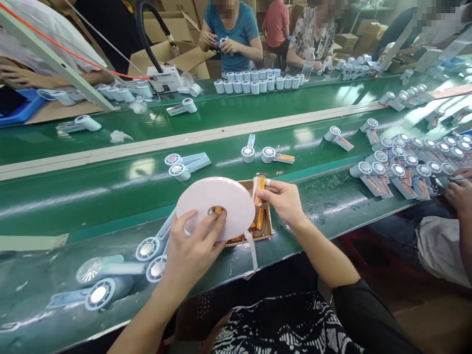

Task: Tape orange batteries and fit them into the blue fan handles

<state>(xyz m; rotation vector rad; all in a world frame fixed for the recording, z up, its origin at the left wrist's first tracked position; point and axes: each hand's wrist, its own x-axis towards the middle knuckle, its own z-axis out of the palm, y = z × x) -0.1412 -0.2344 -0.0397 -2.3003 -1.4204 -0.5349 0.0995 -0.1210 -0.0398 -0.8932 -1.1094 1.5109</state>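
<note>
My left hand (191, 248) grips a large flat white roll of tape (216, 194), a finger hooked into its centre hole. A loose strip of tape (252, 250) hangs down from the roll. My right hand (282, 199) pinches an orange cylindrical battery (259, 186) with white tape at its top. Both hands hover over a small cardboard box (268, 223) that holds several more orange batteries. The box sits on the green bench edge in front of me.
Several white fan parts (145, 248) lie left of my hands, and more (400, 162) are piled at the right by another person's hand (459, 194). A green conveyor belt (110, 196) carries scattered fans. People work across the belt beside cardboard boxes (173, 54).
</note>
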